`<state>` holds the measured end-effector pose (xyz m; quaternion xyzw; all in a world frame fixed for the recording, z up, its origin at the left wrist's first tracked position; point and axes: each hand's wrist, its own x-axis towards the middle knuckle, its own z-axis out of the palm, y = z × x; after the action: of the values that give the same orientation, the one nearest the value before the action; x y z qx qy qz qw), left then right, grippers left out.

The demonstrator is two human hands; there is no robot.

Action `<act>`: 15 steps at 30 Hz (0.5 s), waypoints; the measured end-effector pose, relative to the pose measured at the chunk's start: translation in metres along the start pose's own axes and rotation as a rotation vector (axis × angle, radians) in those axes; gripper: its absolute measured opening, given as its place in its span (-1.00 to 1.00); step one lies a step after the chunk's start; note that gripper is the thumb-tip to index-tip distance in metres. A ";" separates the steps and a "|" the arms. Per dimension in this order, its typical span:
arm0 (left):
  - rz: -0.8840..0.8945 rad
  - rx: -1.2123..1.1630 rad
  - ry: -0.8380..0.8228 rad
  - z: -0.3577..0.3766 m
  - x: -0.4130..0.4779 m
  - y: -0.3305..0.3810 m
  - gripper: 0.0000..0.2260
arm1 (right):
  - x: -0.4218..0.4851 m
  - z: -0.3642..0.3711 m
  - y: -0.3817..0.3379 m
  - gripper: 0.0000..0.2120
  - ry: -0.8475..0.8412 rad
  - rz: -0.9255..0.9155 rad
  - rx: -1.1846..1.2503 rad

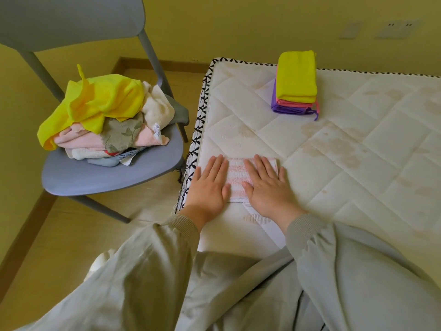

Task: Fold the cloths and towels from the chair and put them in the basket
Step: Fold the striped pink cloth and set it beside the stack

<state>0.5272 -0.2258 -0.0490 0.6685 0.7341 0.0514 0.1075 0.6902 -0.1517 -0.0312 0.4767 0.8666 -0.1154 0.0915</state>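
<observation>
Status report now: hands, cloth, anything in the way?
Left hand and right hand flat on striped cloth on mattress. Striped cloth folded, not yet on stack. Unfolded pile on chair. Nothing in the way.

The chair (95, 177) stands left of the mattress (334, 163), with a pile of cloths (105, 115) on its seat. Near the mattress's left edge lies a folded cloth (236, 173), with the left hand (210, 185) and right hand (267, 187) flat on it. A stack of folded cloths (296, 84) sits behind it, at the far edge.
</observation>
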 end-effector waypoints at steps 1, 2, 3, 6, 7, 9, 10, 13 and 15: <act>-0.025 -0.008 -0.005 0.000 -0.003 -0.001 -0.35 | -0.001 -0.001 -0.001 -0.45 -0.006 0.010 0.004; -0.046 -0.005 -0.015 -0.001 -0.006 -0.002 -0.33 | -0.001 -0.002 -0.002 -0.44 -0.012 0.022 0.009; -0.062 0.001 -0.029 -0.002 -0.008 -0.003 -0.32 | 0.000 -0.003 -0.002 -0.44 -0.021 0.041 0.020; -0.098 0.006 -0.056 -0.003 -0.011 -0.004 -0.31 | 0.001 -0.008 0.000 -0.41 -0.051 0.147 0.087; -0.111 0.001 -0.063 -0.004 -0.012 -0.003 -0.32 | 0.000 -0.010 0.003 -0.39 -0.058 0.190 0.127; -0.136 -0.035 -0.074 -0.005 -0.012 -0.003 -0.38 | -0.001 -0.015 0.007 -0.31 -0.051 0.277 0.218; -0.149 -0.073 -0.073 -0.007 -0.013 -0.001 -0.40 | 0.000 -0.017 0.009 -0.25 -0.034 0.321 0.261; -0.224 -0.295 0.011 -0.020 -0.010 0.004 -0.37 | 0.005 -0.028 0.007 -0.21 0.027 0.458 0.480; -0.360 -0.608 0.111 -0.032 -0.007 0.012 -0.36 | 0.009 -0.038 0.008 -0.42 0.000 0.578 0.724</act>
<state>0.5319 -0.2293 -0.0145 0.4621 0.7959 0.2842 0.2689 0.6907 -0.1298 0.0017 0.7000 0.6020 -0.3805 -0.0527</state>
